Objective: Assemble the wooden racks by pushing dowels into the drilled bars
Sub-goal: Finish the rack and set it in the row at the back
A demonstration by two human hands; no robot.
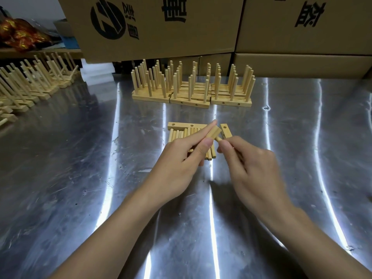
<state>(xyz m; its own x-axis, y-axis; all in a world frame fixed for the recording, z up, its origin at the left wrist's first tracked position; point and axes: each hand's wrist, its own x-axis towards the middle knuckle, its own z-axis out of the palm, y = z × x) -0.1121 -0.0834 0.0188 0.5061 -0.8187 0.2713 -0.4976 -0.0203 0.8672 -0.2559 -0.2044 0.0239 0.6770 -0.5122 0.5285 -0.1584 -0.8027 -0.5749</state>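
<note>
Work surface: steel table, scuffed and strongly reflective. The sheet runs out of view at the left, right and near sides. Cardboard boxes close off the far side.
Open room: bare steel shows on both sides of the forearms. A further band lies between the loose dowels and the finished racks.
Left hand: thumb and forefinger are clamped along a short wooden bar. The bar is held above the table, tilted, with its far end up and to the right.
Right hand: fingers curled, with thumb and forefinger pinching a dowel. Only a short tip shows beyond the fingertips.
Dowel to bar: the tip meets the side of the wooden bar near its far end. Whether it sits in a hole cannot be told.
Loose dowels: they lie flat, side by side, under and just beyond the left hand, which partly hides them.
Spare bars: one flat drilled bar lies across the far ends of the loose dowels, holes up. A second drilled bar lies just right of the wooden bar, partly hidden by the right hand.
Finished racks: a cluster standing with dowels upright near the boxes, well apart from both hands.
Left row of racks: a line along the far left of the table, dowels leaning.
Background: red and gold foil bundle, top left.
</note>
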